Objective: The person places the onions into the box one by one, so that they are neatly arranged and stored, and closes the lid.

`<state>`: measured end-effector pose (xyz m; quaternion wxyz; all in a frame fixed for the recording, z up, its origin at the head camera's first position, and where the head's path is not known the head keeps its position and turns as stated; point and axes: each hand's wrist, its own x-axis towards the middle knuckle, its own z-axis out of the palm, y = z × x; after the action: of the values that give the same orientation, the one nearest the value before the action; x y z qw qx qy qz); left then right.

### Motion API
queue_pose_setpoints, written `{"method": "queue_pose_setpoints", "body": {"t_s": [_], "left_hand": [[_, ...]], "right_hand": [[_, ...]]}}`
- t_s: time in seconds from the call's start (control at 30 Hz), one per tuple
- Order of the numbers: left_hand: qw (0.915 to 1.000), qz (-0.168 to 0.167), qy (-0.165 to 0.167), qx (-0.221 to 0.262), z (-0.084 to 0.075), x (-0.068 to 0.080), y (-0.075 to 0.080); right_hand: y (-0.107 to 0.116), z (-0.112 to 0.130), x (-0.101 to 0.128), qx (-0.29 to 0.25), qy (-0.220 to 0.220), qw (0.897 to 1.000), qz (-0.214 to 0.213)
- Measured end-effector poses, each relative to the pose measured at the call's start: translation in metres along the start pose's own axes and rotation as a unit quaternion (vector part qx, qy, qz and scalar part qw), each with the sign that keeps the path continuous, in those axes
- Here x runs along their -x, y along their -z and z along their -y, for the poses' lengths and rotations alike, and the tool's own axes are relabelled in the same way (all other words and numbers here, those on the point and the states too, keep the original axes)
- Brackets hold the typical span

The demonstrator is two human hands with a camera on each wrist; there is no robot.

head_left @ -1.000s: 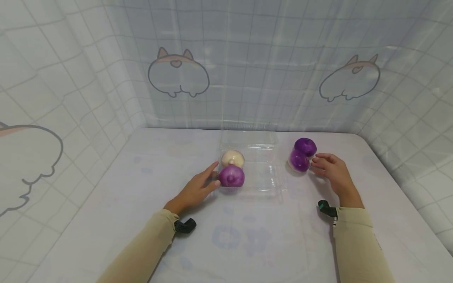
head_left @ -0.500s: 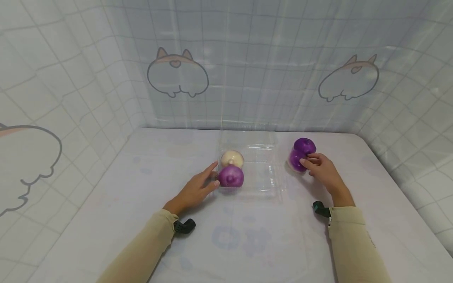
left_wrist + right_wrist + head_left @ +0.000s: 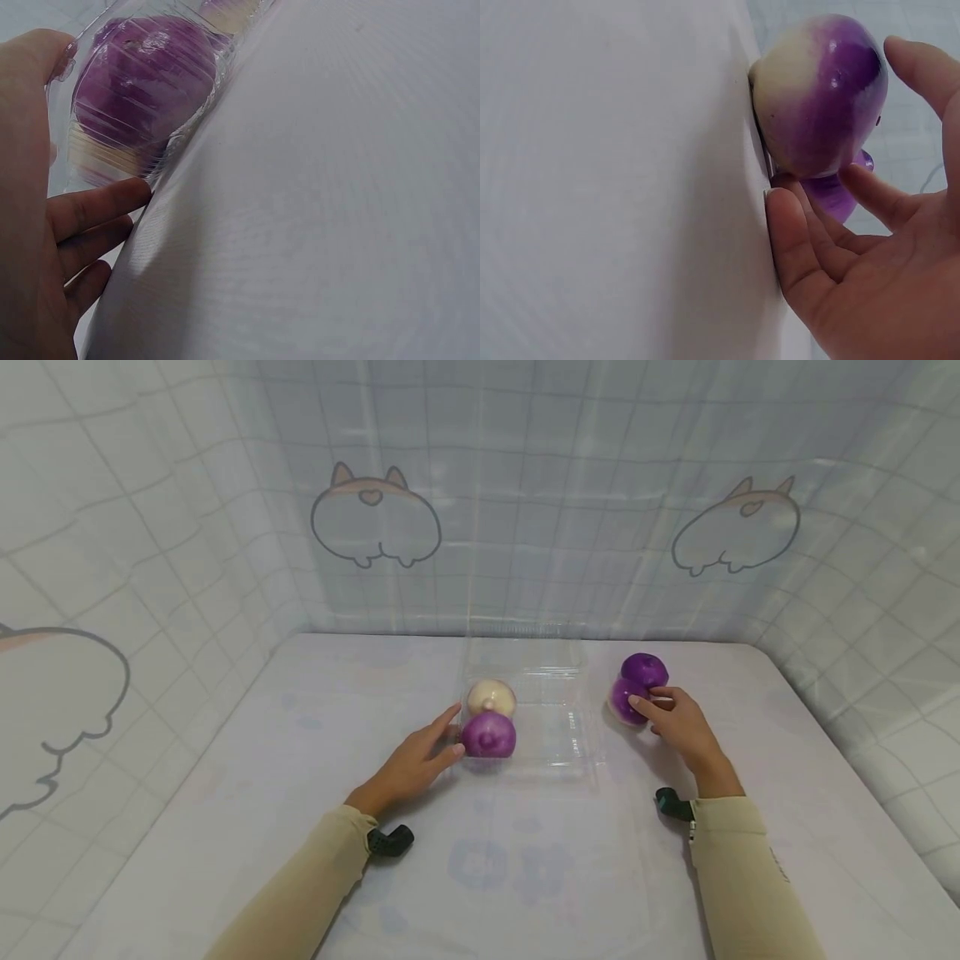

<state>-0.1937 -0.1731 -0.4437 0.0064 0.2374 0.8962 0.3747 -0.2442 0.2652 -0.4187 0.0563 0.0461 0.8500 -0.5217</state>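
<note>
The near onion (image 3: 619, 700) is on the tabletop (image 3: 300, 793), to the right of the box (image 3: 549, 731) and apart from it. My right hand (image 3: 686, 728) is on the onion's side away from the box, so from these fingers it lies toward the box. This hand is the nearer one; my left hand (image 3: 408, 766) is at the box's left side, its fingers straight and spread against the wall, beside the purple onion (image 3: 488, 735) and the white onion (image 3: 491, 696) inside. My right fingers stand wide around the near onion, the thumb (image 3: 926, 71) opposite the others; whether they press it, I cannot tell. The far onion (image 3: 643, 670) seems to touch it, on the side toward the back of the box. The near onion is round, with no clear long axis; its pale tip points down.
</note>
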Motion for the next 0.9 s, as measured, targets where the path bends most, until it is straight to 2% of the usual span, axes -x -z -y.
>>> {"method": "queue_pose_setpoints", "body": {"t_s": [0.57, 0.9], "left_hand": [[0.9999, 0.003, -0.010, 0.001, 0.0001, -0.0014, 0.0013], [1.0000, 0.005, -0.005, 0.002, 0.0020, 0.0002, 0.0000]], "right_hand": [[0.0003, 0.0005, 0.0002, 0.033, 0.007, 0.999, 0.005], [0.0019, -0.0024, 0.0011, 0.023, 0.011, 1.000, 0.012]]}}
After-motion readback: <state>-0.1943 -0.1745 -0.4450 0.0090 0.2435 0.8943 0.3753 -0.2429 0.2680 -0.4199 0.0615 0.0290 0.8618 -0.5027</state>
